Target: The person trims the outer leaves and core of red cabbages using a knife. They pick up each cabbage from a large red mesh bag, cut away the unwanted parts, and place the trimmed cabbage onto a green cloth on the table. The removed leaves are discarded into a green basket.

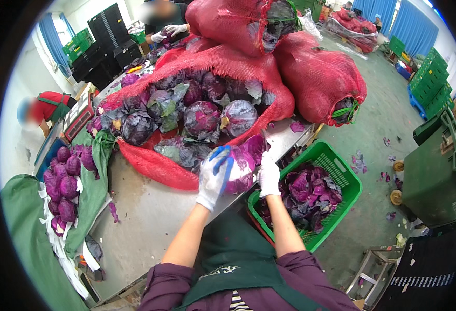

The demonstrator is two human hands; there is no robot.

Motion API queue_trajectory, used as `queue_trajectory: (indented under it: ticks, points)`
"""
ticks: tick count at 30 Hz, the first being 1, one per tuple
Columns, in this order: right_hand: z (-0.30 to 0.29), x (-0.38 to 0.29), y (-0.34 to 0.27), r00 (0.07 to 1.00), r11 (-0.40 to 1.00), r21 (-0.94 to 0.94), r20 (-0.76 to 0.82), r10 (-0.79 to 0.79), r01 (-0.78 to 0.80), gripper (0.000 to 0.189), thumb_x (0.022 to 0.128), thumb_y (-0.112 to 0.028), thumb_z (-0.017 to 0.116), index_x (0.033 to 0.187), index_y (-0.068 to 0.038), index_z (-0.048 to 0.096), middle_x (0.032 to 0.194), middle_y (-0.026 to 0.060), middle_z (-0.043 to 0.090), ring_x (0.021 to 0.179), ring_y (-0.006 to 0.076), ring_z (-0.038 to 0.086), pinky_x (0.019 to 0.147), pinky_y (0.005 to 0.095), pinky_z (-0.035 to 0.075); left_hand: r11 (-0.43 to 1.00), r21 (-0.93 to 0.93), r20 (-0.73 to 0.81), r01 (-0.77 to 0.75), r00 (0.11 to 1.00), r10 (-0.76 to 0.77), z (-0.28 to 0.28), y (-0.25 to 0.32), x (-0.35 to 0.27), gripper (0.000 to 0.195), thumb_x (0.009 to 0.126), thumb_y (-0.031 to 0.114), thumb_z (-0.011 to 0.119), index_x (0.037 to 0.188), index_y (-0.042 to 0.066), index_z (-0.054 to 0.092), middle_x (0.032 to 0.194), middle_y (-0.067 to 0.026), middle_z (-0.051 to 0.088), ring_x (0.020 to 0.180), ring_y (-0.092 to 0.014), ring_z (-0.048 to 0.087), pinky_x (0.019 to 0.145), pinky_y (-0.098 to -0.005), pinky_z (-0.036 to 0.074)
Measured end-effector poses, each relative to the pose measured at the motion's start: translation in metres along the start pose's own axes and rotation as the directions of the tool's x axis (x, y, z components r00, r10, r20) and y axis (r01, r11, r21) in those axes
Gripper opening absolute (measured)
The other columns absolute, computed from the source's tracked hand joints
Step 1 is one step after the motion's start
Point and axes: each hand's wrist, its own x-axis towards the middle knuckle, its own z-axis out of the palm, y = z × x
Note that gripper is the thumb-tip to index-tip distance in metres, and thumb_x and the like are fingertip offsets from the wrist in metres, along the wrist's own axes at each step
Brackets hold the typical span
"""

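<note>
My left hand (215, 175), in a white glove with blue patches, holds a partly peeled red cabbage (240, 171) against the table's front edge. White patches show on its purple surface. On its far right side a loosened outer leaf (254, 149) stands away from the head. My right hand (269, 175), in a white glove, is closed at the edge of that leaf; whether it also holds a tool is hidden. Just beyond both hands, an opened red mesh sack (162, 171) spreads over the table, with several unpeeled red cabbages (202, 119) in it.
A green plastic crate (331, 237) of stripped leaves (309, 190) stands below my right hand. Peeled cabbages (68, 186) are piled at the left of the metal table (142, 229). Full mesh sacks (313, 74) rise behind. A green wheeled bin (434, 179) stands right. Two people work across the table.
</note>
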Motion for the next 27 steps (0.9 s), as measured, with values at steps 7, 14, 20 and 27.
queue_trajectory:
  ticks: [7, 14, 20, 27]
  points:
    - [-0.059, -0.017, -0.048, 0.985, 1.0, 0.027, 0.171, 0.0, -0.005, 0.044, 0.099, -0.029, 0.048, 0.134, -0.003, 0.045, 0.082, 0.0214, 0.06, 0.066, 0.0369, 0.062, 0.056, 0.0444, 0.049, 0.968, -0.239, 0.075, 0.081, 0.995, -0.065, -0.009, -0.021, 0.013, 0.033, 0.095, 0.02, 0.057, 0.118, -0.002, 0.064, 0.123, -0.0151, 0.064, 0.118, -0.028, 0.057, 0.102, -0.0354, 0.042]
    - [-0.049, -0.023, -0.053, 0.963, 0.975, -0.115, 0.215, -0.161, 0.189, 0.07, 0.099, -0.046, 0.045, 0.149, -0.002, 0.027, 0.11, 0.0266, 0.062, 0.054, 0.0365, 0.059, 0.051, 0.0421, 0.049, 0.965, -0.225, 0.102, 0.134, 0.988, -0.113, -0.011, -0.02, 0.015, 0.033, 0.094, 0.019, 0.058, 0.119, -0.002, 0.064, 0.123, -0.0146, 0.064, 0.117, -0.027, 0.058, 0.101, -0.0343, 0.043]
    - [-0.026, -0.02, -0.063, 0.991, 0.995, 0.09, 0.124, 0.041, -0.053, 0.056, 0.101, -0.038, 0.044, 0.148, -0.009, 0.033, 0.124, 0.0257, 0.057, 0.07, 0.0394, 0.064, 0.059, 0.0408, 0.052, 0.963, -0.221, -0.001, 0.155, 0.987, -0.159, -0.006, -0.018, 0.008, 0.031, 0.094, 0.018, 0.058, 0.117, -0.002, 0.065, 0.123, -0.0153, 0.064, 0.118, -0.029, 0.057, 0.101, -0.0365, 0.043]
    - [-0.013, 0.017, 0.012, 0.966, 0.897, -0.373, 0.19, -0.175, 0.236, 0.056, 0.088, -0.021, 0.06, 0.135, 0.003, 0.041, 0.1, 0.0289, 0.062, 0.081, 0.0425, 0.064, 0.071, 0.0474, 0.053, 0.99, -0.144, 0.018, 0.006, 1.0, -0.004, -0.01, -0.002, -0.018, 0.035, 0.093, 0.02, 0.061, 0.121, -0.001, 0.064, 0.129, -0.0153, 0.06, 0.127, -0.028, 0.051, 0.109, -0.0373, 0.036]
